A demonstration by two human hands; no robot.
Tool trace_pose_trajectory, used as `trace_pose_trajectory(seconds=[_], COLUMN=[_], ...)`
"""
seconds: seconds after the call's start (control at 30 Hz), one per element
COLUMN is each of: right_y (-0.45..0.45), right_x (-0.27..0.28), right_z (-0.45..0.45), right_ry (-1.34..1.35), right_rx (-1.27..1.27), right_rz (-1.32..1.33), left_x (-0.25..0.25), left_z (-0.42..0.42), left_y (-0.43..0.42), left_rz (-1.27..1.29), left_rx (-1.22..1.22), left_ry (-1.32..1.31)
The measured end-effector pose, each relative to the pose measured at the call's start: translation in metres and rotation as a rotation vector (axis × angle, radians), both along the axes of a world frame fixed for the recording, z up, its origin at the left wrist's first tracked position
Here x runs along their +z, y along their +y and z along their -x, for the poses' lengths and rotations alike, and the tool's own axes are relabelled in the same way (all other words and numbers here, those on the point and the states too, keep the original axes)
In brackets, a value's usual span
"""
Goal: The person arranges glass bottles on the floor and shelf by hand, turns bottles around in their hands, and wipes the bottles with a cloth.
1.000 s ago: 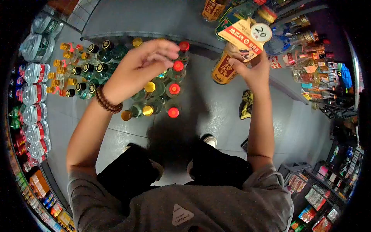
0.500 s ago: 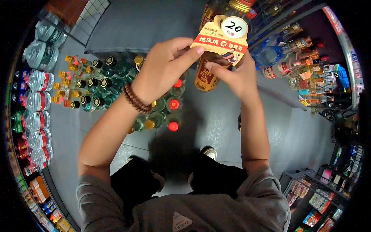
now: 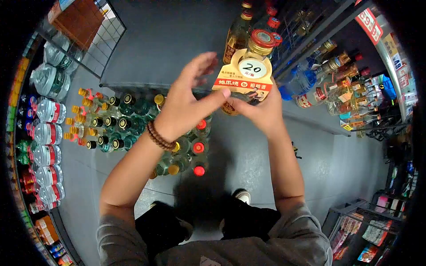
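A glass liquor bottle (image 3: 230,109) with a red and gold lid (image 3: 262,38) is in my right hand (image 3: 262,110), whose fingers wrap its far side, mostly hidden. A cream and red card tag (image 3: 234,84) marked "20" hangs around the bottle's neck and covers much of its front. My left hand (image 3: 188,99), with a beaded bracelet on the wrist, is at the bottle's left. Its fingers are spread and off the glass, while the thumb tip meets the tag's lower edge.
Another amber bottle (image 3: 237,37) stands on the grey surface (image 3: 164,40) behind. Several clear bottles with gold, black and red caps (image 3: 126,99) stand on the floor at left. Packed water bottles (image 3: 48,133) line the left side. A bottle shelf (image 3: 344,91) is at right.
My left fingers have opened away from the bottle. The bottle and tag sit lower in view, and the red lid now shows above the tag. The whole view has shifted.
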State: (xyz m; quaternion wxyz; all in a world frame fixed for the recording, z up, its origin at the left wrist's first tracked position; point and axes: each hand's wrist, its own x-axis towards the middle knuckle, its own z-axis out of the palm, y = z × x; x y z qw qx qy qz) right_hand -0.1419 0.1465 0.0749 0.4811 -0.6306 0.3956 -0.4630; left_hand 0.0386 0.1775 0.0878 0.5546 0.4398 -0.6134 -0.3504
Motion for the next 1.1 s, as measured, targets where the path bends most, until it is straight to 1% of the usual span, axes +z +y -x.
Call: trace_pose_trajectory(seconds=[0.03,0.1,0.13,0.17,0.23,0.27,0.3,0.37,0.4,0.47,0.57,0.63,0.7,0.73,0.8,0.83,0.9,0.93,0.97,1.03,1.07,1.1], right_y=[0.001,0.002,0.002,0.002,0.004,0.005,0.005,0.005,0.006,0.007,0.008,0.006,0.002,0.000,-0.007,-0.012,-0.027,-0.034,-0.038,-0.042,-0.044,-0.049], right_x=[0.001,-0.001,-0.005,-0.008,-0.008,-0.008,-0.011,-0.018,-0.019,-0.020,-0.018,-0.023,-0.026,-0.026,-0.020,-0.022,-0.027,-0.029,-0.030,-0.023,-0.023,-0.028], right_z=[-0.001,-0.004,-0.005,-0.006,-0.009,-0.010,-0.010,-0.010,-0.010,-0.011,-0.013,-0.012,-0.012,-0.013,-0.016,-0.017,-0.020,-0.021,-0.021,-0.022,-0.023,-0.023], right_ry=[-0.011,-0.016,-0.001,0.016,0.039,0.061,0.061,0.027,0.027,0.033,0.009,0.006,0.003,-0.040,-0.094,-0.095,0.003,-0.015,-0.016,0.097,-0.012,-0.011], right_rx=[-0.007,0.008,-0.001,-0.010,0.010,0.024,0.024,0.035,0.030,0.028,0.017,0.019,0.020,0.023,0.043,0.040,-0.074,-0.079,-0.079,-0.127,-0.053,-0.053], right_rz=[0.007,0.014,0.019,0.025,0.034,0.048,0.044,0.028,0.024,0.043,0.037,0.024,0.009,0.004,-0.050,-0.052,0.141,0.168,0.162,0.146,0.031,0.028], left_x=[0.007,0.024,0.039,0.050,0.063,0.063,0.064,0.066,0.066,0.066,0.062,0.060,0.054,0.050,0.041,0.033,0.017,0.012,0.004,-0.007,-0.012,-0.015], left_z=[-0.001,-0.004,0.000,0.004,0.013,0.019,0.019,0.021,0.021,0.018,0.014,0.013,0.013,0.014,0.011,0.009,0.004,0.006,0.005,0.004,0.004,0.004], left_y=[-0.007,-0.021,-0.021,-0.023,-0.032,-0.035,-0.037,-0.040,-0.041,-0.043,-0.045,-0.045,-0.049,-0.051,-0.054,-0.056,-0.059,-0.057,-0.058,-0.062,-0.063,-0.065], left_rz=[0.001,0.143,0.152,0.149,0.013,0.022,0.019,-0.081,-0.085,-0.162,-0.123,-0.137,-0.149,-0.149,-0.193,-0.195,-0.334,-0.392,-0.398,-0.504,-0.506,-0.509], left_rx=[-0.002,-0.069,-0.114,-0.110,-0.314,-0.285,-0.285,-0.391,-0.396,-0.439,-0.455,-0.455,-0.432,-0.435,-0.185,-0.187,-0.103,0.010,0.011,-0.031,-0.045,-0.044], left_ry=[-0.003,0.048,0.014,0.015,0.110,0.029,0.030,0.058,0.059,0.153,0.197,0.160,0.306,0.306,0.392,0.391,0.383,0.320,0.319,0.357,0.406,0.407])
